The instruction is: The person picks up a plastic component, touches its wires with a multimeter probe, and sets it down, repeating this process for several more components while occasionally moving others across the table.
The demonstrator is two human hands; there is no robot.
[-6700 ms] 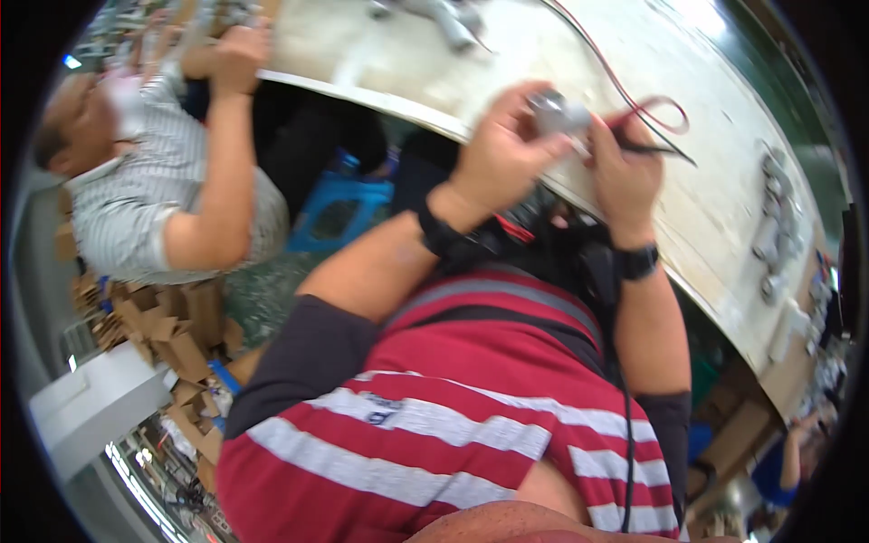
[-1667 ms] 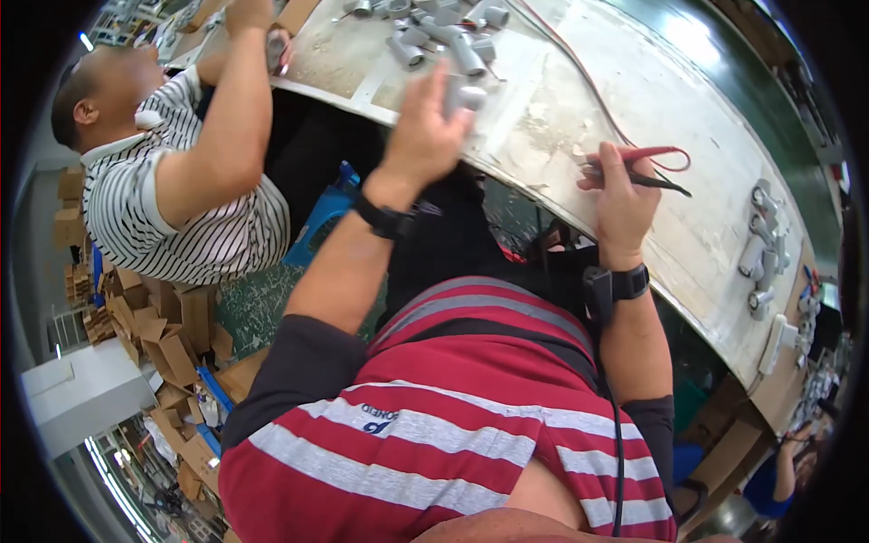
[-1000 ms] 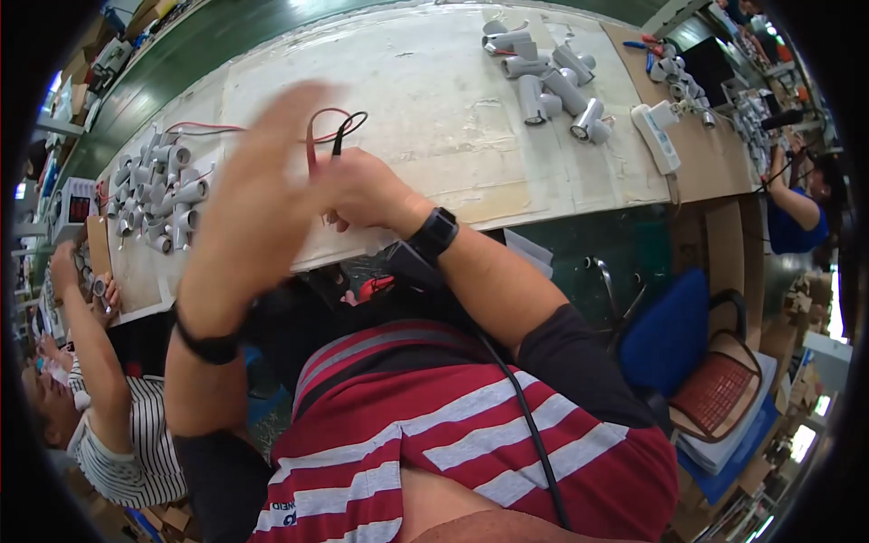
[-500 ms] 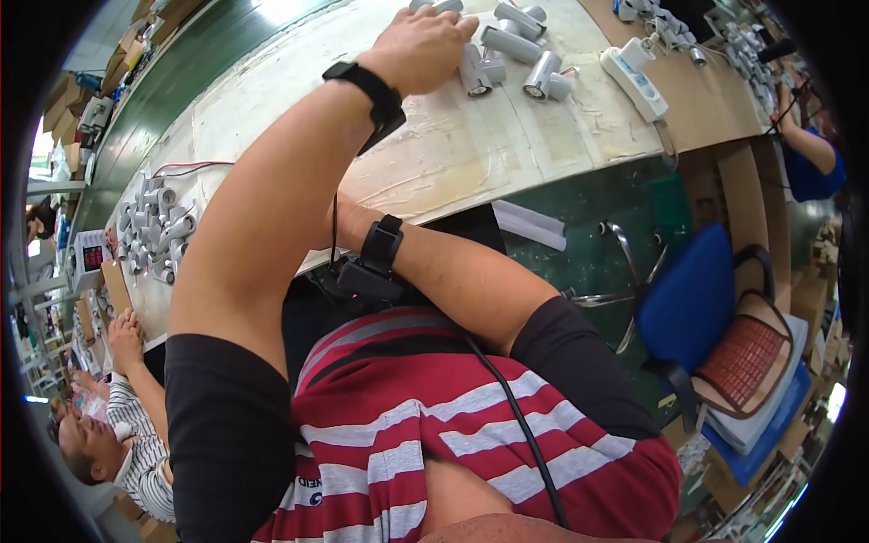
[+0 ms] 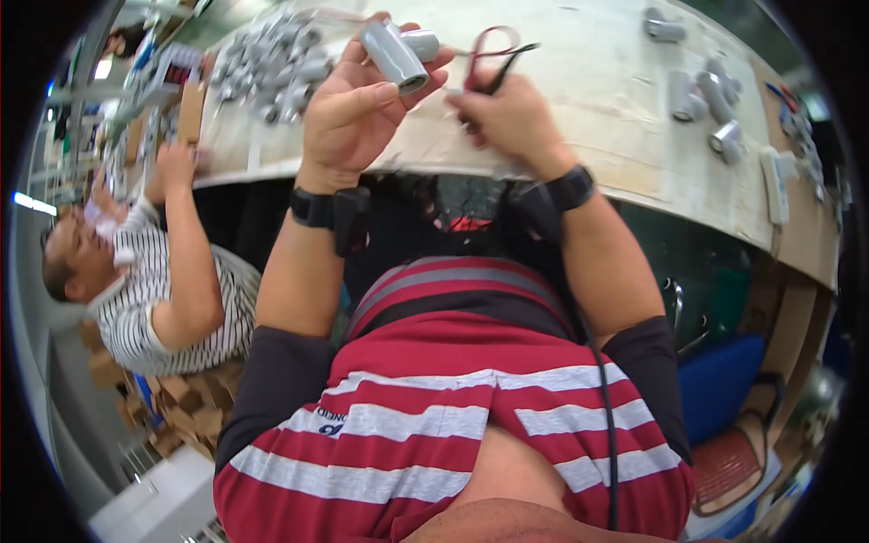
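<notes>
In my left hand (image 5: pixel 348 122) I hold a grey T-shaped cylindrical fitting (image 5: pixel 391 61), a short tube with a side stub, tilted above the table. My fingers lie behind it and the thumb presses near its lower end. To the right of it, my right hand (image 5: pixel 516 118) is closed around a pair of red and black wires (image 5: pixel 493 38). A loop of red wire stands up above the fist, beside a black length. The right hand is slightly blurred, and its fingertips are partly hidden. The two hands are close together but apart.
Many grey fittings (image 5: pixel 267 68) are heaped on the table (image 5: pixel 625 136) at left. Several more (image 5: pixel 715 95) lie at right, near a white power strip (image 5: pixel 776 185). A person in a striped shirt (image 5: pixel 181 299) works at my left. A blue chair (image 5: pixel 724 389) stands at lower right.
My left hand has come back from the far fittings and now holds one up. My right hand has come out from under the left arm with the wires. The view has turned leftward.
</notes>
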